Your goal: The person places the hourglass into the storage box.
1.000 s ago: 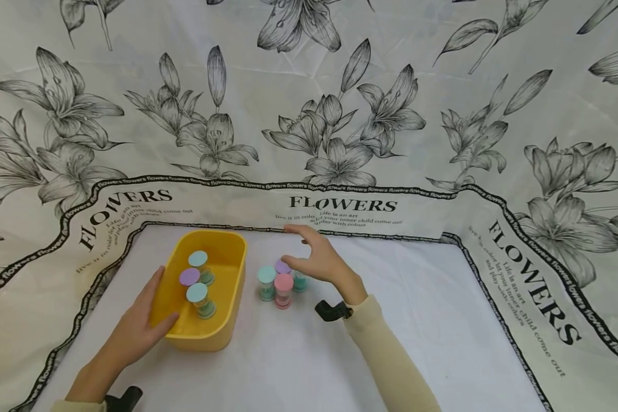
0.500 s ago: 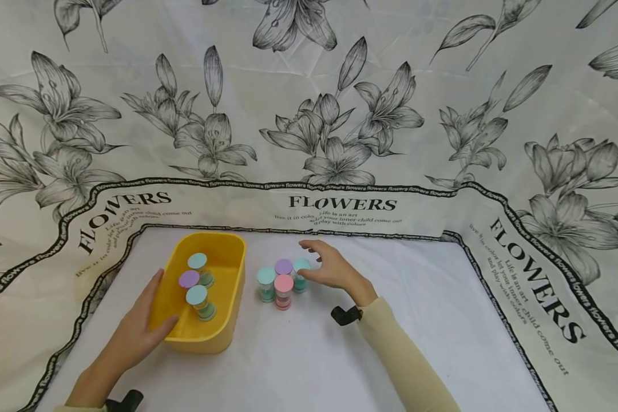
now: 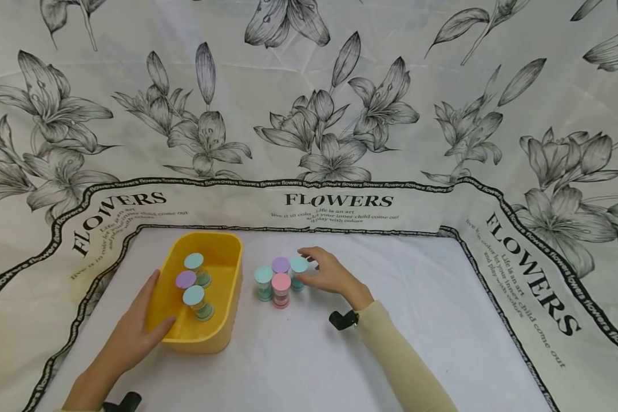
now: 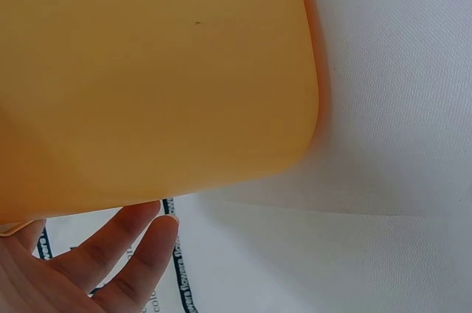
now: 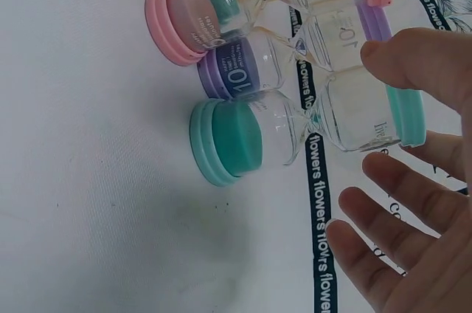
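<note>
My left hand (image 3: 134, 326) rests against the near left corner of a yellow plastic bin (image 3: 201, 345), thumb over the rim and straight fingers along the outer wall. Inside the bin are two blue-capped sand timers (image 3: 193, 295) and one with a purple cap (image 3: 186, 280). My right hand (image 3: 335, 273) has its thumb and fingers spread on either side of the top cap of a teal sand timer (image 5: 234, 139). Beside that timer stand a purple sand timer (image 5: 234, 69), a pink one (image 5: 188, 21) and another teal one (image 3: 263, 280), grouped close together.
A white cloth (image 3: 381, 343) covers the table. Behind and at both sides rises a flower-printed fabric (image 3: 340, 126) with a lettered border. Small black wrist mounts (image 3: 343, 320) sit on both wrists.
My right hand has moved right and down from above the group of timers to the teal timer on its right. The left hand stays at the bin; the head view has shifted slightly.
</note>
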A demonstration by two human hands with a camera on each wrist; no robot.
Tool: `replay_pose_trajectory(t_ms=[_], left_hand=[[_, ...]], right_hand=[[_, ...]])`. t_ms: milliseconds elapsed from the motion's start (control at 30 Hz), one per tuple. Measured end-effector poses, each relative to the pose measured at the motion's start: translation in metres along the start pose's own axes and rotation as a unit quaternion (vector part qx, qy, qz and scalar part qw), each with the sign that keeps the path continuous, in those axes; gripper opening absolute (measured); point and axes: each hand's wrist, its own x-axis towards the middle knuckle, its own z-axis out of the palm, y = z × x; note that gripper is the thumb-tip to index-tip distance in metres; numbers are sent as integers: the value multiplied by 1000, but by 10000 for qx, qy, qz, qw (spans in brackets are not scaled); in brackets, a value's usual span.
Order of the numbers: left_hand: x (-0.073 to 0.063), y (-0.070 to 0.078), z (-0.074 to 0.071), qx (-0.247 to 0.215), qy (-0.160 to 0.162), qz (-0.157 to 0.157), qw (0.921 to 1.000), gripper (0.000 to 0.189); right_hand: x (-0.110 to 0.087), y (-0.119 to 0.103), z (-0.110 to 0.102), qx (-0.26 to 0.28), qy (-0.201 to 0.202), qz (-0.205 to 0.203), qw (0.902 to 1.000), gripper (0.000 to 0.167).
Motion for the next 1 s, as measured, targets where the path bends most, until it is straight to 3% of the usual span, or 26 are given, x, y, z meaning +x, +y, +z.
replay_pose_trajectory(t_ms=[367,633,1000], left_hand=[[1,-1,0,-32,13,40,10000,98],[-1,-1,0,-35,-12,82,10000,98],[-1,0,-2,-42,-18,81,10000,97]], right_hand=[[0,4,5,78,189,188,9996,46],[-1,3,4,229,206,200,9993,45],[15,-5,-21,151,56,161,9997,43]])
